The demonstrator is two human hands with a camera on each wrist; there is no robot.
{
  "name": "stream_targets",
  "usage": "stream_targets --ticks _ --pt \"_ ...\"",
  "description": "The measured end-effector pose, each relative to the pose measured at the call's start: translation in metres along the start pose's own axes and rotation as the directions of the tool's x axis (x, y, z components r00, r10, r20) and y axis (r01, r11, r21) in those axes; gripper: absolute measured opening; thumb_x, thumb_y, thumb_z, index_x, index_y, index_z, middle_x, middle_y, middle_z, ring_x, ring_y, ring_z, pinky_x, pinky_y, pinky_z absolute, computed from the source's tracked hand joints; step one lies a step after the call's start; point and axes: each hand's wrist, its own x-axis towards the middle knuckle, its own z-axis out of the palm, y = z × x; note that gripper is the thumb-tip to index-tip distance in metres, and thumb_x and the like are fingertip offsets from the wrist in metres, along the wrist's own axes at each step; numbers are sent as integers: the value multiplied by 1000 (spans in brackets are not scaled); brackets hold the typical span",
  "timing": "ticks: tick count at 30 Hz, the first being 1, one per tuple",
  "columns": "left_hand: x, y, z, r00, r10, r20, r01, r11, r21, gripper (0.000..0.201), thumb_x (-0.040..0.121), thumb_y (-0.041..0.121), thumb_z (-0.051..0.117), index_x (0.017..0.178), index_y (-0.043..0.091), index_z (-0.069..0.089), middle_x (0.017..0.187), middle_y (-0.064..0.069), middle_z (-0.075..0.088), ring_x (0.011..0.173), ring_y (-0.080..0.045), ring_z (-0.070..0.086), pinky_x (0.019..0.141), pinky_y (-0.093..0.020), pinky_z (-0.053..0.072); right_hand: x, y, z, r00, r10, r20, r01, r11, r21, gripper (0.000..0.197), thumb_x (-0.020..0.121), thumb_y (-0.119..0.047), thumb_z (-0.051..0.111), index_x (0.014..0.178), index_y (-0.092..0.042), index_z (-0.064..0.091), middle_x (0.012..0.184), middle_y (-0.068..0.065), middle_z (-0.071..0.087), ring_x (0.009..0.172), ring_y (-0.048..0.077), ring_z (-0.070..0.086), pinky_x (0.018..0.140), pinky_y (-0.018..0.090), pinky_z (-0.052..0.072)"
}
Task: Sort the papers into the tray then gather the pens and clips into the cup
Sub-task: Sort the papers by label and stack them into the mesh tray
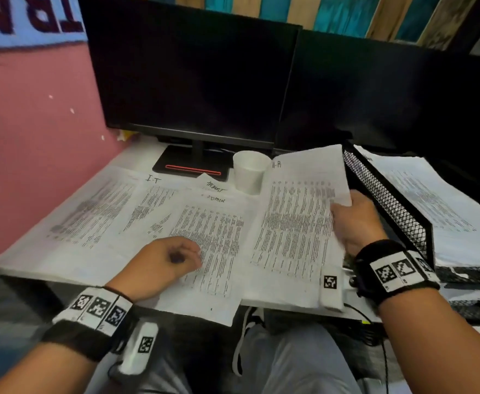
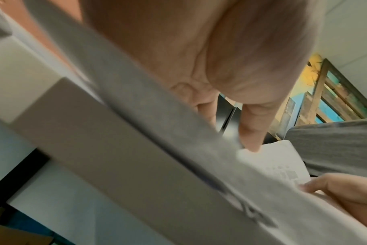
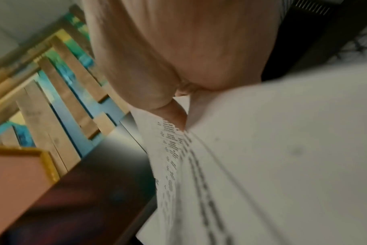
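Observation:
Several printed sheets (image 1: 91,214) lie spread over the white desk. My right hand (image 1: 352,220) grips the right edge of one printed sheet (image 1: 298,223), thumb on top, and holds it raised and tilted beside the black mesh tray (image 1: 386,200). In the right wrist view the thumb (image 3: 174,112) presses on that sheet (image 3: 262,149). My left hand (image 1: 173,257) rests with its fingertips on the middle sheet (image 1: 213,231); the left wrist view shows a finger (image 2: 249,132) touching paper (image 2: 283,162). A white cup (image 1: 248,172) stands at the back centre. No pens or clips show.
Two dark monitors (image 1: 193,75) fill the back of the desk, with a stand base (image 1: 190,166) just left of the cup. A stack of papers (image 1: 446,206) lies in the tray. A pink wall (image 1: 34,137) bounds the left side. The desk's front edge is near my lap.

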Motion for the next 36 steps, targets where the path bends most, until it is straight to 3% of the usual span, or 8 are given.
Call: stream_targets --ticks 2,7,11,17,20,28,32,36 --pt "2 0 -6 997 -8 -79 12 999 46 16 89 26 84 101 34 78 95 13 81 93 -6 75 103 -42 57 0 -10 -11 1000 -6 -2 7 989 147 30 100 -2 57 120 -19 73 109 1 78 103 26 76 90 46 62" --pt "3 0 -32 977 -136 -165 165 971 173 14 93 39 79 104 38 70 103 18 65 88 -5 62 76 -30 49 -12 -18 -6 987 37 157 -106 880 462 36 100 5 56 127 -11 72 119 12 79 106 33 78 92 58 60" --pt "1 -11 -42 965 -183 -190 220 955 201 18 90 38 80 106 38 71 130 -2 66 117 -24 67 93 -36 52 -36 -5 41 941 55 335 -204 881 427 34 104 5 52 122 -12 74 116 12 80 104 32 79 88 52 63" --pt "-8 -12 -40 964 -215 -154 251 927 277 30 101 37 67 131 37 60 120 4 65 107 -16 66 85 -27 48 -57 36 109 922 147 359 -254 928 271 46 102 7 41 129 -17 69 117 11 79 104 35 76 93 58 61" --pt "-11 -15 -37 959 -257 -120 277 937 213 42 97 20 71 133 36 57 108 7 66 89 -12 68 72 -21 50 -64 44 116 925 151 349 -251 932 261 48 102 9 38 114 -23 72 110 5 80 101 30 76 91 54 62" --pt "-4 -3 -34 947 -273 -170 270 962 -43 21 90 27 78 103 40 69 108 6 72 80 -16 67 97 -47 57 -67 55 114 943 103 317 -188 950 250 46 101 5 45 115 -27 75 109 0 82 104 28 77 95 55 61" --pt "0 7 -23 942 -282 -185 249 951 -182 32 92 24 78 119 37 67 127 4 60 114 -23 64 109 -49 51 -70 57 116 953 65 297 -128 971 201 43 100 -3 47 109 -37 73 111 -7 80 105 23 75 97 53 61" --pt "7 14 -19 936 -339 -91 291 894 -340 58 94 9 75 144 29 53 129 -9 63 110 -32 69 98 -49 58 -73 57 117 952 9 305 -59 986 153 46 101 -7 47 128 -38 66 122 -11 75 112 19 71 105 51 56"
